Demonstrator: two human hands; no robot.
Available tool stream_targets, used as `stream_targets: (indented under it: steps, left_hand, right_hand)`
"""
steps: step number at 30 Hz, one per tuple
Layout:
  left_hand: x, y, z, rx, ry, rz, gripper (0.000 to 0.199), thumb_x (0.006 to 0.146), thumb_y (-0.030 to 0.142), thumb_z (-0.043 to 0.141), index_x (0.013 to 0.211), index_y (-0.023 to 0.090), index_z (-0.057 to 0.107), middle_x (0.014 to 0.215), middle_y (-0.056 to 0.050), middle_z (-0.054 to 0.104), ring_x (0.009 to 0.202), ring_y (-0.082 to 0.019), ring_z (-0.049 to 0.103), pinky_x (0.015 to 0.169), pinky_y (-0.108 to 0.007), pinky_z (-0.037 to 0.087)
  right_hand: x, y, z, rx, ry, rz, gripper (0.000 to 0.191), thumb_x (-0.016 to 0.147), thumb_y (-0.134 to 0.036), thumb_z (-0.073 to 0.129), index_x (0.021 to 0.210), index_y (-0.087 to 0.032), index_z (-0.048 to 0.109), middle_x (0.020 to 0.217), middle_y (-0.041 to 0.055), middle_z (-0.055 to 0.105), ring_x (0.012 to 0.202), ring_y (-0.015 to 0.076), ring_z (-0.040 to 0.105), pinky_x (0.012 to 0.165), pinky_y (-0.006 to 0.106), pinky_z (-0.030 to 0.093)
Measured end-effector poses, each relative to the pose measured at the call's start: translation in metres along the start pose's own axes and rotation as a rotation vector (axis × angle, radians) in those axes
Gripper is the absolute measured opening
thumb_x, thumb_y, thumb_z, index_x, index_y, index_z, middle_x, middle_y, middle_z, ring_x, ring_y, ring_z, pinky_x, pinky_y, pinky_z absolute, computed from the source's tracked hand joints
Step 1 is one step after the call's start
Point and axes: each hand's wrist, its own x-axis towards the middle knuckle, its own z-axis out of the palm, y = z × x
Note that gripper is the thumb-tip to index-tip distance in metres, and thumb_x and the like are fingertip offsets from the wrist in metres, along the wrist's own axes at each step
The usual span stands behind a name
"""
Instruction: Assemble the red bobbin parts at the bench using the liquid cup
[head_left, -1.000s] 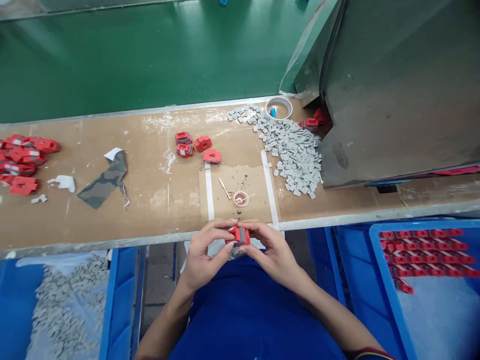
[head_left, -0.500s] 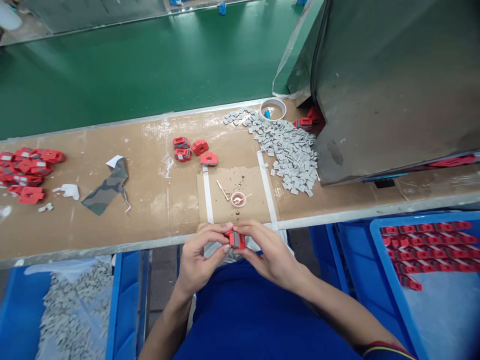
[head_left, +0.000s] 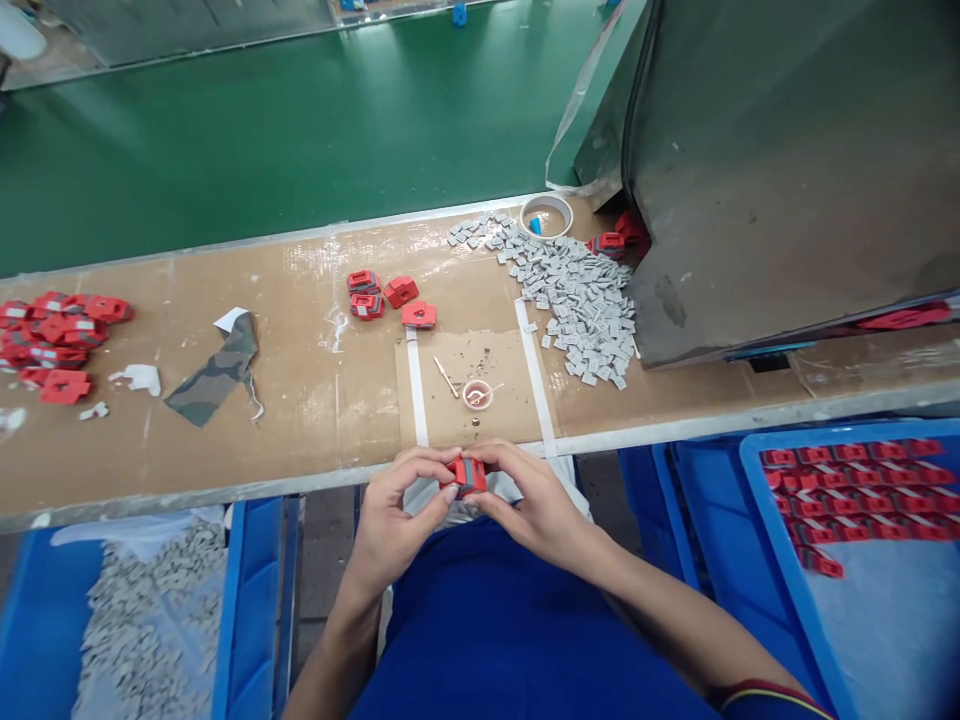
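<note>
Just off the near edge of the bench, both hands grip one small red-and-grey plastic part (head_left: pixel 470 476). My left hand (head_left: pixel 401 510) pinches its left end between thumb and fingers. On the other end, my right hand (head_left: pixel 536 508) has its thumb below and fingers above. Beyond them on the bench stands a small clear cup (head_left: pixel 478 395) of reddish liquid with a thin stick in it. A white stick (head_left: pixel 445 377) lies beside the cup. Further back sit several similar red parts (head_left: pixel 401 291), and to the right spreads a heap of small grey pieces (head_left: pixel 577 305).
A roll of tape (head_left: pixel 546 217) lies behind the heap, near a large metal housing (head_left: pixel 795 180). More red parts (head_left: pixel 56 335) and a camouflage cloth (head_left: pixel 216 375) are at left. Blue bins (head_left: pixel 251 600) flank me; the right blue tray (head_left: pixel 791 590) holds rows of red parts.
The red-and-grey part has shifted slightly left and turned a little between my fingers. Both hands keep hold of it. The surroundings show only a slight shift of view.
</note>
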Motion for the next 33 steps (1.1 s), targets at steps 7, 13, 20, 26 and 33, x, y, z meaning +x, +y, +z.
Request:
stream_targets:
  steps: [7,13,20,26,33]
  left_hand:
    - [-0.002,0.005,0.001,0.019,-0.001,0.094,0.009,0.089,0.013,0.073,0.091,0.022,0.075,0.103,-0.007,0.078,0.108,-0.024,0.074,0.097,-0.035,0.055]
    - [0.002,0.004,0.009,-0.015,-0.043,0.222,0.03,0.091,0.019,0.074,0.12,0.025,0.07,0.125,-0.011,0.072,0.124,-0.025,0.067,0.107,-0.041,0.054]
    - [0.005,-0.009,0.016,0.118,-0.08,0.278,0.044,0.097,0.025,0.066,0.141,0.024,0.06,0.135,-0.014,0.071,0.127,-0.026,0.066,0.109,-0.042,0.054]
    - [0.006,-0.007,0.011,0.225,-0.159,0.326,0.044,0.098,0.016,0.061,0.142,0.02,0.059,0.131,-0.017,0.071,0.122,-0.026,0.069,0.102,-0.039,0.059]
    - [0.006,-0.004,0.015,0.296,-0.287,0.4,0.042,0.102,0.018,0.055,0.143,0.021,0.056,0.131,-0.016,0.071,0.122,-0.026,0.069,0.102,-0.038,0.06]
  right_hand:
    - [-0.004,-0.004,-0.001,-0.014,0.049,-0.132,0.029,0.099,-0.026,0.064,0.128,-0.024,0.06,0.12,0.0137,0.072,0.112,0.0255,0.07,0.095,0.038,0.058]
    - [-0.01,0.003,0.016,0.442,0.205,0.135,0.034,0.097,-0.05,0.065,0.119,-0.025,0.059,0.118,0.0112,0.072,0.107,0.0225,0.072,0.091,0.035,0.059]
    - [-0.017,0.015,0.024,0.653,0.182,0.34,0.044,0.091,-0.063,0.067,0.114,-0.026,0.058,0.114,0.0091,0.07,0.099,0.0207,0.07,0.086,0.034,0.059]
    - [-0.012,0.002,-0.012,0.146,0.108,0.132,0.012,0.101,-0.033,0.06,0.102,-0.023,0.066,0.119,0.0114,0.063,0.118,0.0243,0.063,0.103,0.042,0.052]
    - [-0.017,-0.013,-0.022,-0.193,-0.065,0.111,0.018,0.102,-0.019,0.049,0.085,-0.023,0.051,0.093,0.005,0.055,0.079,0.0181,0.059,0.07,0.029,0.052]
